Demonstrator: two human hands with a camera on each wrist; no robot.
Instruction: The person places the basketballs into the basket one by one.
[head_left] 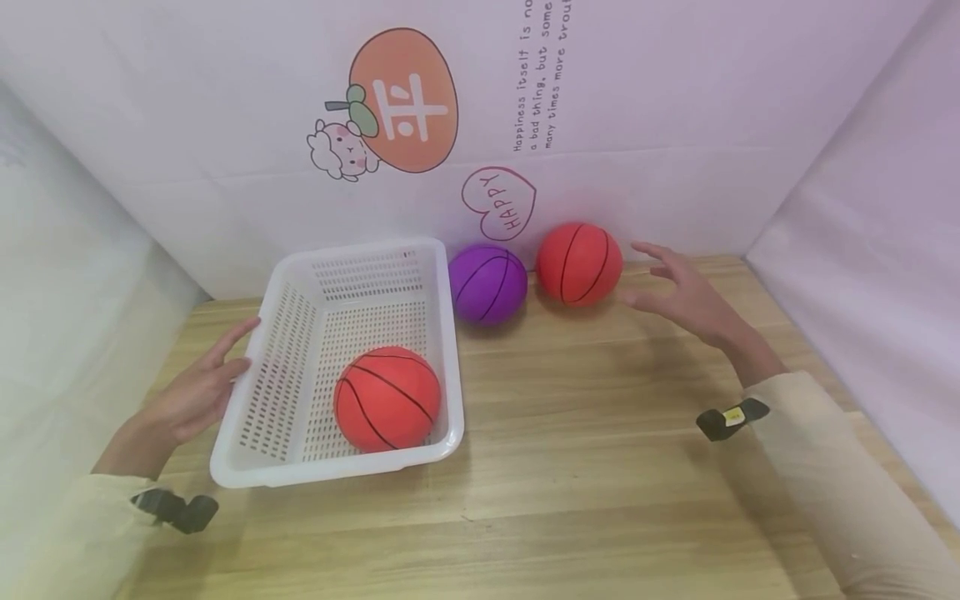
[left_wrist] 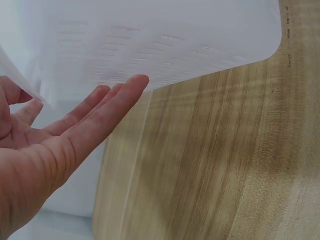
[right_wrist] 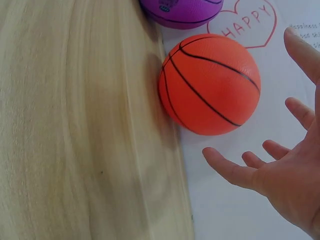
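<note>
A broad stretch of bench [head_left: 592,433] lies open in front of the outer red basketball [head_left: 579,264] and the purple basketball [head_left: 489,285]; only a slim gap parts them. The printed cloth wall [head_left: 645,117] stands close behind both, and the white basket [head_left: 453,392] bars the purple one's left. Inside the basket, the inner red basketball [head_left: 387,399] crowds the near right corner, leaving room behind it.
</note>
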